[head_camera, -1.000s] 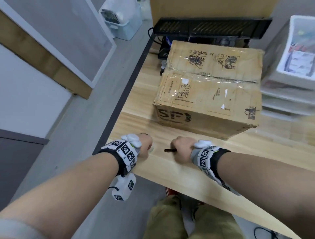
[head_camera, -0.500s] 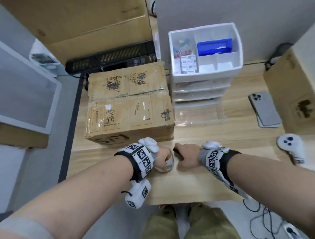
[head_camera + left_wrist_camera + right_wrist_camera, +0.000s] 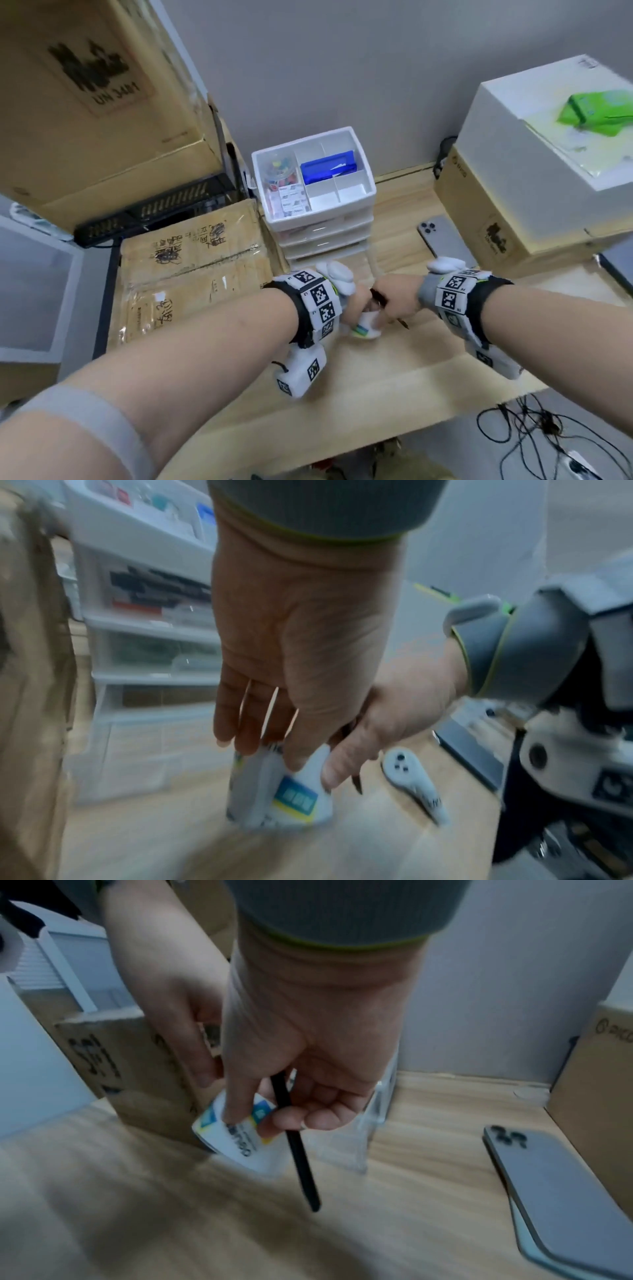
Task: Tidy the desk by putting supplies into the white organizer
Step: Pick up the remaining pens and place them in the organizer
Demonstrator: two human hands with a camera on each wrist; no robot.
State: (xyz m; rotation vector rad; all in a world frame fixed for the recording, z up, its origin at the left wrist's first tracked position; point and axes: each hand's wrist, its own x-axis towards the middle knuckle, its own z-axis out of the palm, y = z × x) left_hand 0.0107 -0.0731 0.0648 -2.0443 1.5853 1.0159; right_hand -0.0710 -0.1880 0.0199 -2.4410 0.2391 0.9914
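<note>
Left hand [image 3: 291, 647] grips a small white box [image 3: 291, 796] from above, just over the wooden desk [image 3: 394, 359]. Right hand [image 3: 301, 1042] holds a black pen [image 3: 298, 1150] in curled fingers, thumb touching the box. White organizer [image 3: 363, 164] stands just behind, against the wall.

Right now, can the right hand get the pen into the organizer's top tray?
Probably yes. The right hand grips the pen; the organizer stands just behind it, top tray open with bare front compartments, nothing between.
</note>
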